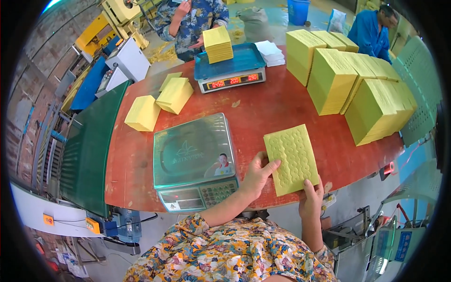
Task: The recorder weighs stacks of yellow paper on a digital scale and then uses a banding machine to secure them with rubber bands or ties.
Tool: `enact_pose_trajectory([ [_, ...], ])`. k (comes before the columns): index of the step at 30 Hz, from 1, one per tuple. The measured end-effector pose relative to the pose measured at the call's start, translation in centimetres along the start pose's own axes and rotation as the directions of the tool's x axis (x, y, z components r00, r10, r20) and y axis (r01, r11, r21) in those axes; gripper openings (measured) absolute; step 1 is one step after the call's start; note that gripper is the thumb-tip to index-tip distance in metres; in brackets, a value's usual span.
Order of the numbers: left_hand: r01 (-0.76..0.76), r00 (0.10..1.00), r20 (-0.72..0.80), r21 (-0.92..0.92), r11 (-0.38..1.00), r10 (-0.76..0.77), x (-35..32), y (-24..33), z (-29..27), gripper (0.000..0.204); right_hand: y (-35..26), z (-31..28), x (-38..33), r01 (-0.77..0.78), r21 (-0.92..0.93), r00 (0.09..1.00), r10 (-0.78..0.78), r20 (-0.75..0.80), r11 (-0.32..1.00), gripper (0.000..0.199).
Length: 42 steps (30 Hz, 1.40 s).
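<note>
Between my hands is a thin stack of yellow joss paper [292, 160], its top sheet stamped with rows of round coin shapes. My left hand [261, 173] grips its left edge, thumb on top. At the lower right corner my right hand [311, 195] pinches it, thumb on the face and fingers underneath. The paper is tilted above the red table [249, 105]. To the left of my left hand stands a scale [193, 155] with a bare, greenish plate. Its keypad is close to my left forearm.
Tall yellow paper stacks [376, 110] line the table's right side. Smaller bundles [142, 113] lie at the left. Across the table, a second scale [230, 63] carries a paper block [217, 44], beside white sheets [270, 52]. One person stands behind it; another [371, 30] is at far right.
</note>
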<state>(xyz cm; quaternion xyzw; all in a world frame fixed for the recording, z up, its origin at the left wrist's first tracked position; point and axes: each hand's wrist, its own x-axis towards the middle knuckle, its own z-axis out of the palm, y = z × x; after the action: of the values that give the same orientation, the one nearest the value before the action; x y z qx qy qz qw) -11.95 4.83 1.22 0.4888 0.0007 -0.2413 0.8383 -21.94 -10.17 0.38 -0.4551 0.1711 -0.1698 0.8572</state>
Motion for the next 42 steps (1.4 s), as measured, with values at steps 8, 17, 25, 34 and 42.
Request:
enact_pose_trajectory([
  [8,-0.225,0.974,0.041,0.273,0.935,0.222,-1.5,3.6,-1.9,0.038,1.0,3.1,1.6,-0.119,-0.049,0.993,0.120,0.016,0.992,0.038],
  [17,-0.409,0.912,0.213,0.423,0.809,0.350,-4.1,6.3,-2.3,0.061,4.1,6.2,1.4,-0.155,0.097,0.988,0.154,0.016,0.983,0.042],
  [25,-0.392,0.919,0.195,0.524,0.756,0.342,-4.5,6.3,-4.7,0.063,5.9,8.0,0.0,-0.054,0.028,0.999,0.053,0.011,0.998,0.041],
  [34,-0.340,0.936,0.246,0.431,0.836,0.254,-0.7,6.8,-5.1,0.049,3.9,4.3,3.5,0.335,-0.281,0.929,-0.266,0.256,0.899,0.044],
  [42,-0.347,0.932,0.102,0.535,0.770,0.349,3.3,-4.3,-4.7,0.049,4.8,-4.0,9.0,0.128,-0.534,0.953,0.045,0.298,0.836,0.044],
])
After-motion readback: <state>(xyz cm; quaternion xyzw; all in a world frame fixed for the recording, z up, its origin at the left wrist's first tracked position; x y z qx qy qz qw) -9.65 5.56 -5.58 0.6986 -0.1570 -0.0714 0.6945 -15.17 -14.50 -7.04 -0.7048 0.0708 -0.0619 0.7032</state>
